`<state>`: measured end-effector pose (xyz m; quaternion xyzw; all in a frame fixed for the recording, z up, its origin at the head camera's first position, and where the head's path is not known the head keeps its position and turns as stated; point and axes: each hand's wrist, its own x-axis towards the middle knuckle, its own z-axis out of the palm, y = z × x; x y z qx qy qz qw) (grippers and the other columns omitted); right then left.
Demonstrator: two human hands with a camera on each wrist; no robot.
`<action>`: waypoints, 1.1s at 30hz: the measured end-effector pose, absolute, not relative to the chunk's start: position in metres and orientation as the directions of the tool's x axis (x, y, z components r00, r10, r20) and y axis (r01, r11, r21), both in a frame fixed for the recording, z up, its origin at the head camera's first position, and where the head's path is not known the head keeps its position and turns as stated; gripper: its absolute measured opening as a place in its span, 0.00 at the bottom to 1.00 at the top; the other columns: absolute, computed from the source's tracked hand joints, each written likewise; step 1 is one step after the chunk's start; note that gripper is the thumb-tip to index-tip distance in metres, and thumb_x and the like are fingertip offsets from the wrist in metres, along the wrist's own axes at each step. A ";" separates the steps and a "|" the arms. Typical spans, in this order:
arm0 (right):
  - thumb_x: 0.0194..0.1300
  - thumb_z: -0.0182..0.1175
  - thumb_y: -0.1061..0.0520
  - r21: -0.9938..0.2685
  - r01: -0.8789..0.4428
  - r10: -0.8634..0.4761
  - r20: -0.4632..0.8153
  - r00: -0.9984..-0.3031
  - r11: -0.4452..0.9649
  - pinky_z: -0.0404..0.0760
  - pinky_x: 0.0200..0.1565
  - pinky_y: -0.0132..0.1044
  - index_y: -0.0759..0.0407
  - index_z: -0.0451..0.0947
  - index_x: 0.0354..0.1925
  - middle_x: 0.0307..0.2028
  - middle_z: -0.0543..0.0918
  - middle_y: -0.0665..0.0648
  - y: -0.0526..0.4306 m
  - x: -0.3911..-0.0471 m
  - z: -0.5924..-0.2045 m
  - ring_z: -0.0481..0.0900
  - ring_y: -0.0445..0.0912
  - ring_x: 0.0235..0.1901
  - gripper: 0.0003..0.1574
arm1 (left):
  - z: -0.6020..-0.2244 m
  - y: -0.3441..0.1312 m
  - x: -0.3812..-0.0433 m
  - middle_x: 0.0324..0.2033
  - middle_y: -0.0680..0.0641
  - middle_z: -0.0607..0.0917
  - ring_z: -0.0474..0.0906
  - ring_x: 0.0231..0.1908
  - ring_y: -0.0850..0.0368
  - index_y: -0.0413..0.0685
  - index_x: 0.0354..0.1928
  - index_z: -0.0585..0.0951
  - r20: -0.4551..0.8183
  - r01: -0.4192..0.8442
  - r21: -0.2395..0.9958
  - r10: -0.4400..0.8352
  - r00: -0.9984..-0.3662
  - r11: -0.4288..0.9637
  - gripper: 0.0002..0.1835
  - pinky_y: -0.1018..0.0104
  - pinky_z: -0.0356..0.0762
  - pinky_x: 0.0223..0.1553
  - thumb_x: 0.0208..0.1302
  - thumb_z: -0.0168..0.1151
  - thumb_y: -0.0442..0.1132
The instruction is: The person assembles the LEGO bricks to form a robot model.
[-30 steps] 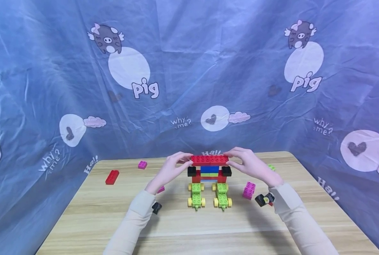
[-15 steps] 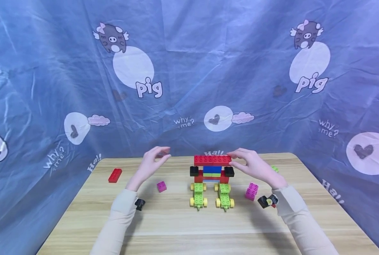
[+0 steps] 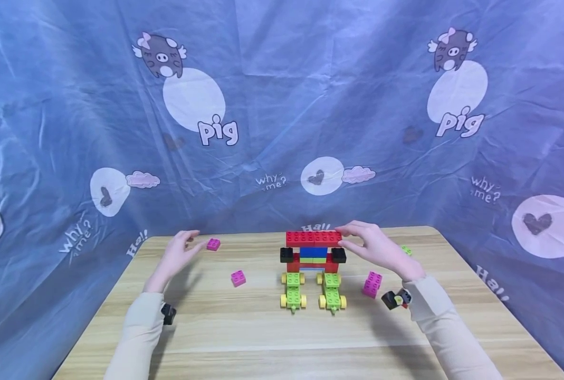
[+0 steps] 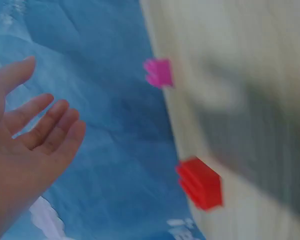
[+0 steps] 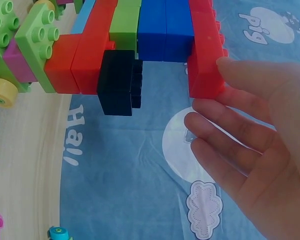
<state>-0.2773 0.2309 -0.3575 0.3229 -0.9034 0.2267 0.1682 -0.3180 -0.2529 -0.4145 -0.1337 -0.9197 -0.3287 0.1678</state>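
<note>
Right hand: the right hand [image 3: 374, 248] pinched the right end of the red beam [image 3: 307, 240] between thumb and fingers.
Left hand: the left hand [image 3: 173, 259] was released, fingers loosely bent, raised well to the left of that grip.
Brick build: the red beam ran leftward from the grip; below it came blue bricks [image 3: 313, 253] and black bricks [image 3: 286, 255], with two green wheeled bases [image 3: 293, 298] nearer the wearer.
Tabletop: a pale wood-grain table [image 3: 244, 338] spread beneath both hands, the sleeves' soft shadows falling across it.
Loose bricks: one magenta brick [image 3: 372, 284] lay below the right grip; a small magenta block [image 3: 213, 244] lay just beside the left fingertips; a loose red brick [image 4: 202, 185] showed blurred in the left wrist view.
Room: creased blue cloth [image 3: 272, 105] rose behind the grip and on both sides, printed with pigs, hearts, clouds and lettering.
</note>
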 end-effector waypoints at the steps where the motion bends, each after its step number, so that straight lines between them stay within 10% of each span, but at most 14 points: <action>1: 0.62 0.62 0.52 -0.300 -0.661 -0.508 0.451 -0.734 0.688 0.83 0.46 0.42 0.54 0.78 0.52 0.44 0.84 0.51 0.231 -0.277 -0.358 0.81 0.44 0.45 0.20 | -0.418 -0.259 -0.319 0.51 0.29 0.76 0.73 0.51 0.35 0.29 0.56 0.72 0.390 0.342 0.543 0.130 -0.912 0.767 0.25 0.43 0.72 0.55 0.62 0.61 0.40; 17: 0.62 0.62 0.52 -0.300 -0.660 -0.512 0.443 -0.736 0.689 0.83 0.43 0.37 0.53 0.78 0.53 0.43 0.83 0.49 0.230 -0.277 -0.358 0.81 0.42 0.44 0.20 | -0.469 -0.306 -0.320 0.47 0.19 0.71 0.65 0.49 0.20 0.24 0.48 0.73 0.375 0.272 0.333 0.138 -0.917 0.903 0.28 0.35 0.64 0.55 0.56 0.62 0.45; 26: 0.62 0.62 0.52 -0.294 -0.661 -0.516 0.441 -0.735 0.690 0.83 0.43 0.37 0.53 0.78 0.53 0.43 0.84 0.49 0.230 -0.278 -0.358 0.81 0.42 0.44 0.20 | -0.466 -0.304 -0.312 0.56 0.16 0.62 0.60 0.53 0.17 0.21 0.53 0.67 0.132 0.099 0.323 0.059 -0.989 0.941 0.32 0.30 0.65 0.52 0.58 0.60 0.44; 33: 0.62 0.62 0.52 -0.296 -0.656 -0.509 0.442 -0.739 0.695 0.83 0.43 0.38 0.54 0.78 0.53 0.43 0.84 0.50 0.230 -0.277 -0.358 0.81 0.42 0.43 0.21 | -0.468 -0.300 -0.312 0.50 0.22 0.74 0.72 0.49 0.27 0.22 0.53 0.71 0.228 0.241 0.280 0.179 -0.957 0.929 0.28 0.38 0.70 0.51 0.55 0.63 0.38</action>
